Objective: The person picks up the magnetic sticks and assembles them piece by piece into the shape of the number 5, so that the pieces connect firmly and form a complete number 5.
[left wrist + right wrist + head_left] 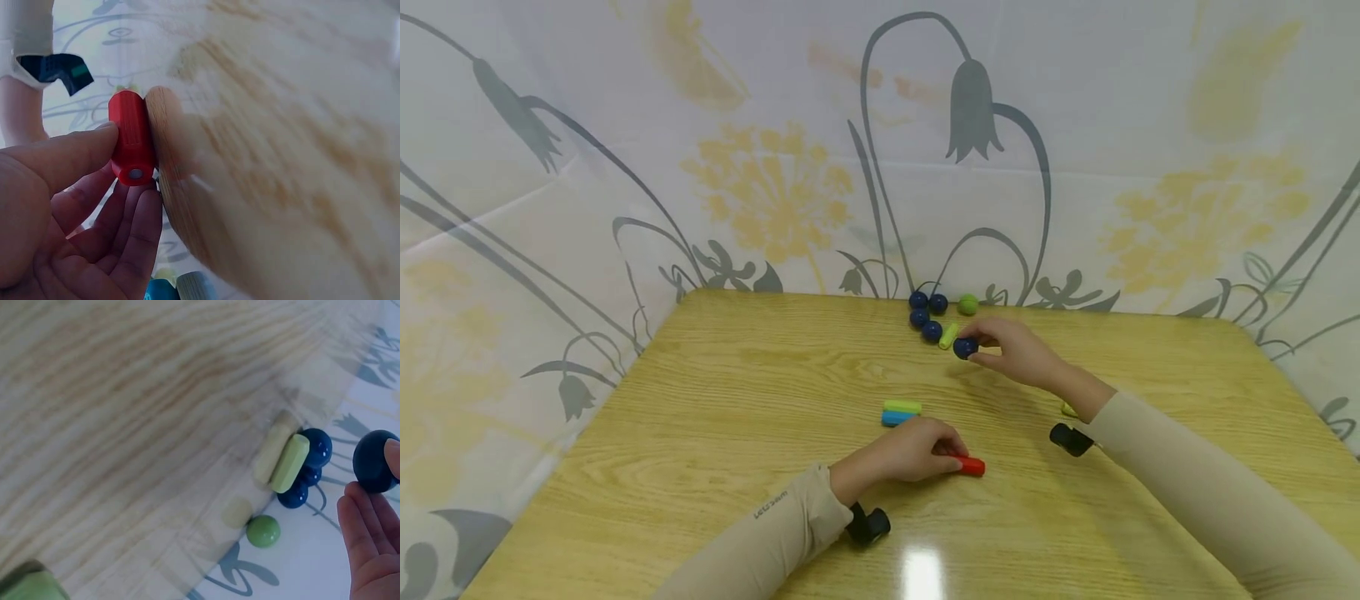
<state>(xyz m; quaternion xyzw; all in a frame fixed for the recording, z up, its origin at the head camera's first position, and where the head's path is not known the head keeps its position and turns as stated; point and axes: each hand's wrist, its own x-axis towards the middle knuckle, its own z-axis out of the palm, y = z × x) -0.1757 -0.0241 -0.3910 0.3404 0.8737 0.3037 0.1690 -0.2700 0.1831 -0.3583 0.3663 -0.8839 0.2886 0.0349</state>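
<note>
"Red stick (973, 467) is low at the near part of the tabletop (737, 375), I see from my station. How does my left hand (917, 450) keep it?"

"Its grip pinches the stick, thumb against fingers, and one end is free. I would hold it level, without squeezing."

"And my right hand (1015, 352)?"

"There the grip pinches a dark blue ball (964, 347) between thumb and fingertips, just beside the lime stick (949, 336) and near four other blue balls (919, 317). Whether it touches the tabletop, I cannot tell."

"How should I handle it well?"

"Gently, I think, because a smooth round thing can slip away. If I release it, I should do this low and slowly, so it does not roll into its neighbours."
</note>
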